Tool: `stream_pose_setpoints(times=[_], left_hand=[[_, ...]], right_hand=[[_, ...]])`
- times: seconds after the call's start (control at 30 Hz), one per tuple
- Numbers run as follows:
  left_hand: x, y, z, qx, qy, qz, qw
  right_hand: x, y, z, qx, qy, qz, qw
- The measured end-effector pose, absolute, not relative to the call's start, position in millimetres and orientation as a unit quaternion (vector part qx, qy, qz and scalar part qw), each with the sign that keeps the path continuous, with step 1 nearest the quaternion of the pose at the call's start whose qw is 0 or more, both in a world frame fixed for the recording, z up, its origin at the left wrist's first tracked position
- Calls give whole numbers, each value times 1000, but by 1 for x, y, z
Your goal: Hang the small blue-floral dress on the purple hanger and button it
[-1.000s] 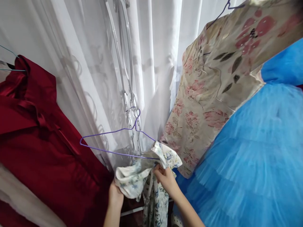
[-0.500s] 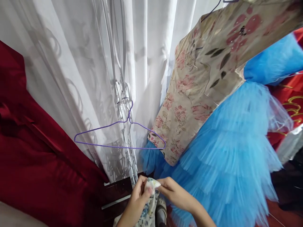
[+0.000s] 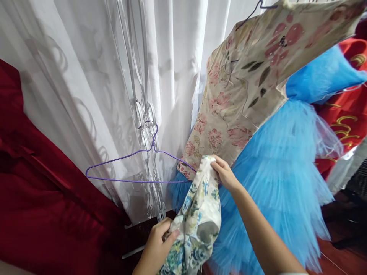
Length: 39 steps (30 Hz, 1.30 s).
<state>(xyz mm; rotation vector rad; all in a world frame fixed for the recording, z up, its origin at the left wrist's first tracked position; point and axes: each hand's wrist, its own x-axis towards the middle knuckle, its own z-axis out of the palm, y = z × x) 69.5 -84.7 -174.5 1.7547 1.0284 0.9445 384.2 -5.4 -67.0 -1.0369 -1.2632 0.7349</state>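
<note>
My right hand (image 3: pixel 225 173) pinches the top edge of a white garment with a blue and green flower print (image 3: pixel 197 221), lifted up beside the right end of an empty purple wire hanger (image 3: pixel 134 168). My left hand (image 3: pixel 156 246) grips the same garment lower down, near the bottom of the view. The hanger hangs by its hook from clear plastic hangers (image 3: pixel 145 118) in front of a white sheer curtain (image 3: pixel 94 76). The garment's top touches or nearly touches the hanger's right tip.
A dark red satin garment (image 3: pixel 37 198) hangs at left. At right hang a beige dress with pink flowers (image 3: pixel 243 88), a bright blue tulle dress (image 3: pixel 283 172) and a red garment with gold embroidery (image 3: pixel 348 114). Dark wooden floor (image 3: pixel 344 244) shows at lower right.
My right hand has raised the flowered garment's edge from low in the view up to the hanger's right end. My left hand has stayed low, gripping the cloth.
</note>
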Motion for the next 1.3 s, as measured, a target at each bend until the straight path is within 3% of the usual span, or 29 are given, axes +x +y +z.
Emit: stream_pose_setpoints(times=[0.13, 0.33, 0.43, 0.53, 0.6, 0.77, 0.9, 1.07, 1.3], left_hand=[[64, -81, -141, 744, 416, 415, 317], [6, -75, -99, 736, 458, 454, 206], [-43, -62, -78, 781, 473, 401, 76], [-98, -42, -62, 818, 496, 284, -68], [-130, -27, -52, 815, 522, 228, -108], [-162, 11, -15, 783, 578, 200, -113], [-133, 27, 25, 760, 565, 289, -138], [-69, 24, 42, 790, 480, 380, 11], [-66, 25, 18, 732, 567, 372, -66]], right_hand=[[358, 52, -34, -416, -570, 393, 590], [302, 83, -18, -352, -613, 573, 414], [294, 78, -19, -285, -587, 668, 358], [300, 72, -19, -241, -547, 718, 358], [305, 69, -17, -240, -535, 723, 365], [310, 61, -6, -250, -540, 712, 373], [307, 61, -2, -277, -542, 699, 375], [307, 57, -6, -344, -546, 669, 369], [317, -5, -33, -435, -639, 427, 469]])
